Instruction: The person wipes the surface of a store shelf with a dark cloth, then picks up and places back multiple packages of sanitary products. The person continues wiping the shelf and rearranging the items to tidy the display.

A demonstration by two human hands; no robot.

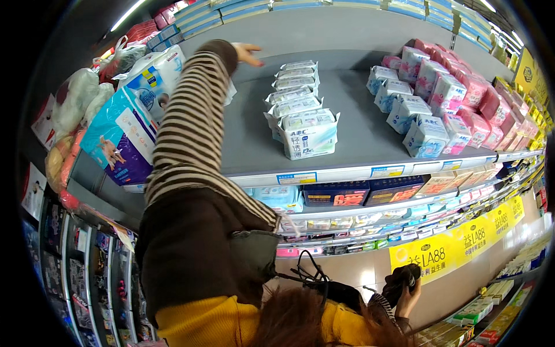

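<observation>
My left hand (248,53) is stretched over the back of a grey metal shelf (355,130), fingers apart and nothing visible in them. To its right stands a row of white ABC sanitary pad packs (308,136), running front to back. Behind my striped sleeve, the edge of a white pack (230,93) shows; my arm hides the rest. Low on the right, my right hand (408,300) grips a dark, soft-looking bundle (401,282), whose exact kind I cannot tell.
Blue ABC packs (427,136) and pink packs (475,126) are stacked on the right. Large diaper packs (123,136) stand left, beside hanging plastic bags (76,102). Boxed goods (336,193) fill the shelf below. A yellow banner (459,243) lies along the floor.
</observation>
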